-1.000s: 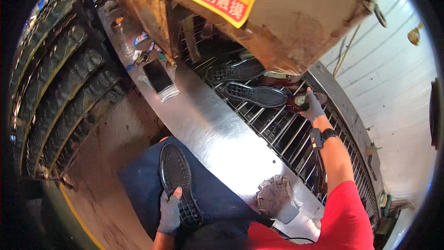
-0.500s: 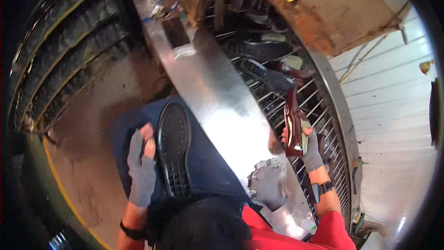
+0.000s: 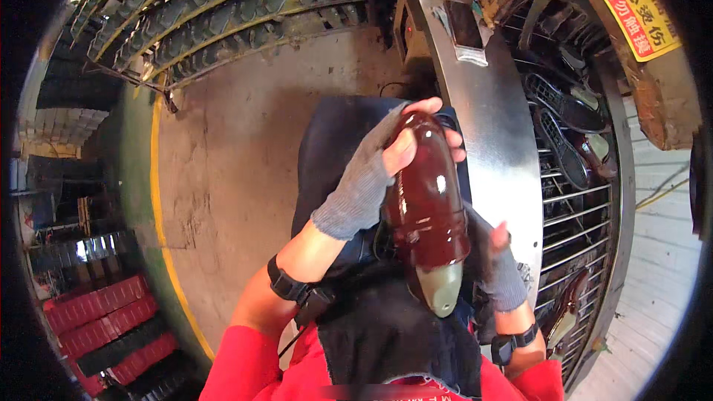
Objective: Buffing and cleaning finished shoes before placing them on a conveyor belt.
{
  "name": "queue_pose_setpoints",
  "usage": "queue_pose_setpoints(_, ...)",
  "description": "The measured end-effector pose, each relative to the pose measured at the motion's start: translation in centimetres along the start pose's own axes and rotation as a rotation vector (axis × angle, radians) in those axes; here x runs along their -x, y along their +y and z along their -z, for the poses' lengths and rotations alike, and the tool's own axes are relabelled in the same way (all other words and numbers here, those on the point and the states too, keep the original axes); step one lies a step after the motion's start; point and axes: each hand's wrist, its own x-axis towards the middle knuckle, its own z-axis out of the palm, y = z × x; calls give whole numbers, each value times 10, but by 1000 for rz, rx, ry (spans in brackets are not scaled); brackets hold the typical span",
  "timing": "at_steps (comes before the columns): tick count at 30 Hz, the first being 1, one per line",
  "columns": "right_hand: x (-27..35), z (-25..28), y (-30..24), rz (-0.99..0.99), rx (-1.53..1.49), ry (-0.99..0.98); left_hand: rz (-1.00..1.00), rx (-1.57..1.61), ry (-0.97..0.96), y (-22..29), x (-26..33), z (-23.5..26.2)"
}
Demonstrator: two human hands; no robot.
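A glossy dark red shoe upper [image 3: 427,189] on a grey-green shoe last [image 3: 440,288] is held over my lap, toe pointing away from me. My left hand [image 3: 405,150], in a grey fingerless glove, is closed round its toe end, thumb on top and fingertips at the far side. My right hand [image 3: 503,271], gloved the same way, is beside the shoe's right flank. Its thumb shows, but the other fingers are hidden or blurred, so what it holds is unclear. Dark trousers [image 3: 327,137] and a black apron [image 3: 401,341] lie beneath the shoe.
To the right runs a shiny metal ledge [image 3: 497,134], then a rod rack [image 3: 572,234] carrying black soles [image 3: 558,147] and another dark red shoe [image 3: 570,301]. A yellow-red warning sign [image 3: 631,11] hangs above. Shelves of shoe lasts [image 3: 252,11] stand at far left.
The dark red shoe has come from above the rod rack to over my lap. My left hand, earlier beside a black sole on my lap, now grips its toe. The view has turned left.
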Motion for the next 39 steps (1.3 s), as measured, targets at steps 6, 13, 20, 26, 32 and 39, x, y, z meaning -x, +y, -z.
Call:
queue_pose_setpoints(6, -3, -38, -29, -198, -99, 50, 60, -238, -10, -4, -13, 16)
queue_pose_setpoints(13, -2, 4, -24, -57, -204, 193, -239, -1524, 10, -44, -47, 77)
queue_pose_setpoints(20, -7, 7, -15, -191, -267, -28, 87, -143, 190, 21, -43, 42)
queue_pose_setpoints(26, -38, -34, 8, -122, -282, 20, -6, -180, -42, 32, -23, 22)
queue_pose_setpoints(32, -37, -28, 18, -126, -413, -109, 15, -405, -70, 39, -13, 13)
queue_pose_setpoints(39, -39, -28, 22, -65, -388, -34, 30, -444, -152, 35, -15, 16)
